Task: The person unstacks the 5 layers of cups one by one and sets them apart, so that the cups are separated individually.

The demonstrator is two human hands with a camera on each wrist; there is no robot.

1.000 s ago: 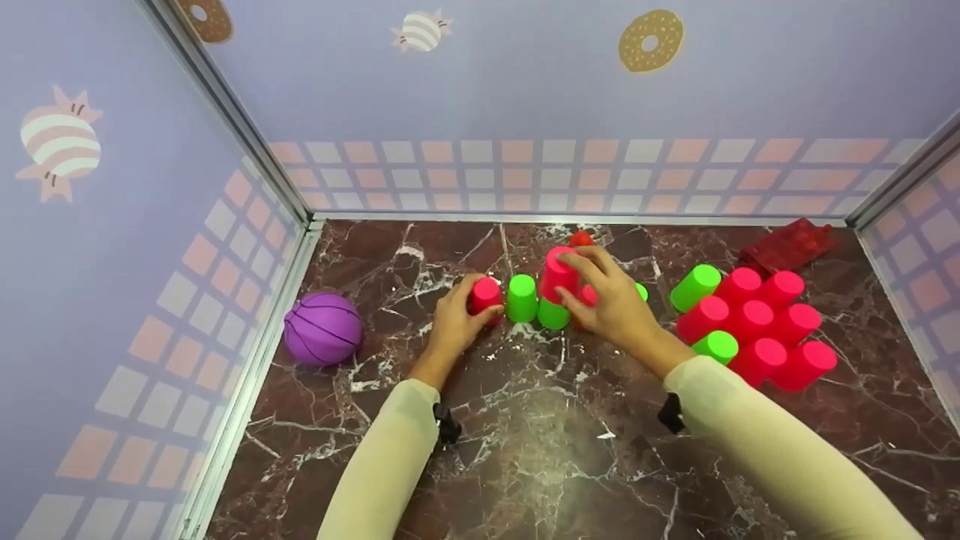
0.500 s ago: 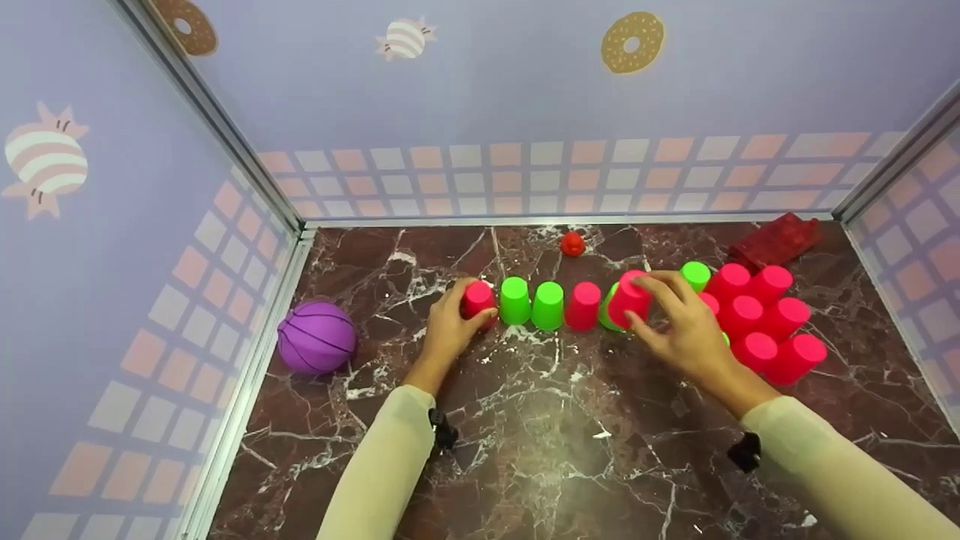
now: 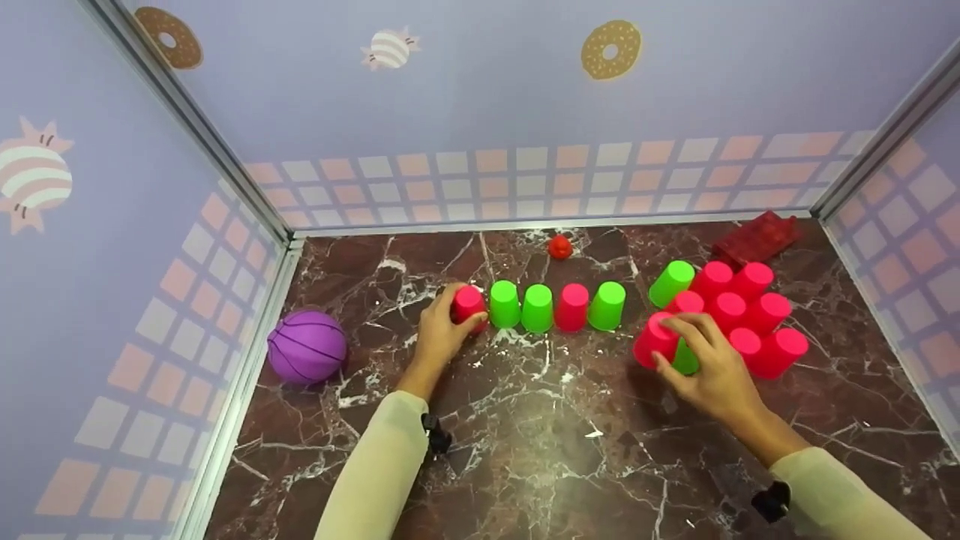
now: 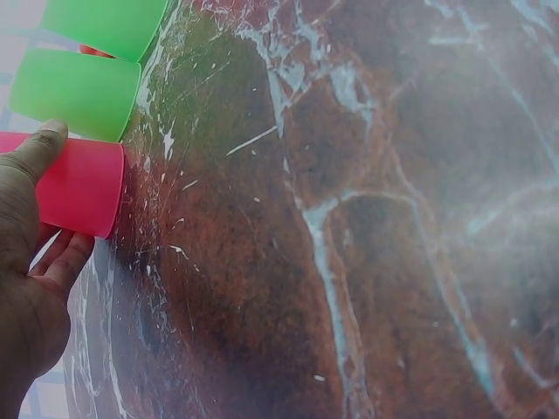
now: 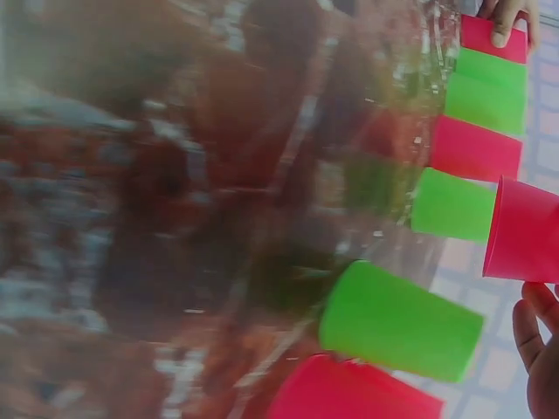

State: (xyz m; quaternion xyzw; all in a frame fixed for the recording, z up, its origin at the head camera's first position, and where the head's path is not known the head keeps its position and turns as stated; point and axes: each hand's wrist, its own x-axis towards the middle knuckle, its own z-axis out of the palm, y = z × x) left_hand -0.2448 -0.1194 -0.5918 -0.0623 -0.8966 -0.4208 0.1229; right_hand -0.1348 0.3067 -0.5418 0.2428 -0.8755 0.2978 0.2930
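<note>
Now a pink cup (image 3: pixel 655 339) is gripped by the right hand (image 3: pixel 709 371), lifted from the cup pile (image 3: pixel 739 315); half a second ago it was nearer the row (image 3: pixel 555 306). The end cup (image 3: pixel 469 304) stays clasped by the left hand (image 3: pixel 435 337).

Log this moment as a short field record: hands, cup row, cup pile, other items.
left hand: grips the pink end cup of the row
right hand: holds a pink cup beside the pile
row: five upturned cups, pink, green, green, pink, green
pile: pink and green cups at right
other: purple ball, small red ball, red block
</note>
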